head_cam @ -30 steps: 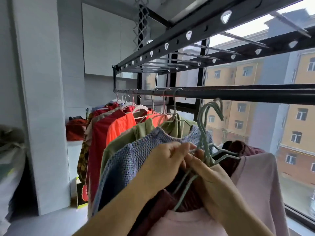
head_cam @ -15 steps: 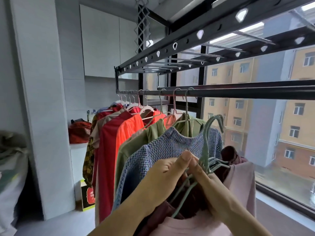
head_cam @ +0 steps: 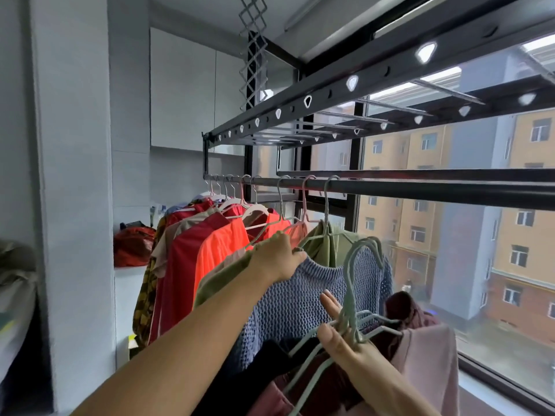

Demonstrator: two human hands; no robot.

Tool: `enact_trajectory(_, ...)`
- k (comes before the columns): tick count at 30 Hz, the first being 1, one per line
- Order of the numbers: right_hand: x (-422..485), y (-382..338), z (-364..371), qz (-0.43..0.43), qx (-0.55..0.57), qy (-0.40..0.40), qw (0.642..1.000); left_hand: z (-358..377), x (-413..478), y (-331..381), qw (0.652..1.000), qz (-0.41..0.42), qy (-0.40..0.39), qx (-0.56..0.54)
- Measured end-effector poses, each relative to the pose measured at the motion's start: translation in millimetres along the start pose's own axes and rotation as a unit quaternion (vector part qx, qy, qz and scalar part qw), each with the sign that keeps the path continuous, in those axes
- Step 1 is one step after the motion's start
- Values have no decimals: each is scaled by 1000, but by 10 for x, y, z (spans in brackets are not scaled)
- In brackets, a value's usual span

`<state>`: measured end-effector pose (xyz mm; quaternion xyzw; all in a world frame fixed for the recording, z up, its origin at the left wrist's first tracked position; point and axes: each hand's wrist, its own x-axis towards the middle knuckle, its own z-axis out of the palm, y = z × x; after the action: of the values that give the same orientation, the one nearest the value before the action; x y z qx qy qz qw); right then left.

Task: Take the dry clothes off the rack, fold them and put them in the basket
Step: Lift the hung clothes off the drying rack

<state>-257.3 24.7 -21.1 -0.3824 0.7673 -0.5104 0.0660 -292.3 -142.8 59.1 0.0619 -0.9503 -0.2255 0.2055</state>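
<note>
A black rack rail (head_cam: 420,189) runs across the window with several hangers on it. On them hang a blue knit sweater (head_cam: 303,298), an olive shirt (head_cam: 326,244), an orange top (head_cam: 219,250) and a red garment (head_cam: 183,265). My left hand (head_cam: 277,255) reaches up and grips the hanger at the blue sweater's collar. My right hand (head_cam: 348,340) holds a bunch of pale green hangers (head_cam: 354,295), off the rail, carrying a pink garment (head_cam: 426,355) and dark maroon clothes (head_cam: 408,310). No basket is in view.
A grey wall pillar (head_cam: 75,175) stands at left, with a red bag (head_cam: 132,244) on a white counter behind the clothes. A large window (head_cam: 480,235) and its sill (head_cam: 504,394) lie at right. The rack's upper frame (head_cam: 330,94) hangs overhead.
My left hand has let go of the hanger bunch and reached up and forward to the blue sweater's collar. My right hand alone holds the bunch now.
</note>
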Motion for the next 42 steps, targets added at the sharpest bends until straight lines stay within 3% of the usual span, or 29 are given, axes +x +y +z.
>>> enact_trajectory(2,42,39,-36,8,-9,0,1000,70,120,49,997,-8,-31,-68)
enact_trajectory(5,96,74,-117,19,-13,10,1000,66,240,115,974,-10,-14,-226)
enact_trajectory(9,139,63,-192,30,-15,24,999,-96,215,218,953,-35,32,-299)
enact_trajectory(14,188,-18,-212,29,-17,42,999,-416,-76,223,951,63,44,-300)
enact_trajectory(19,237,-128,-110,6,27,85,996,71,-577,-9,961,114,20,-251)
enact_trajectory(22,253,-127,42,12,83,102,991,231,-651,-181,958,107,27,-263)
enact_trajectory(29,339,24,285,48,97,77,991,234,-766,-408,934,69,-51,-347)
enact_trajectory(35,475,73,506,22,339,95,936,123,-702,-594,928,106,-79,-348)
enact_trajectory(42,610,32,648,27,473,115,873,72,-626,-826,913,93,-66,-390)
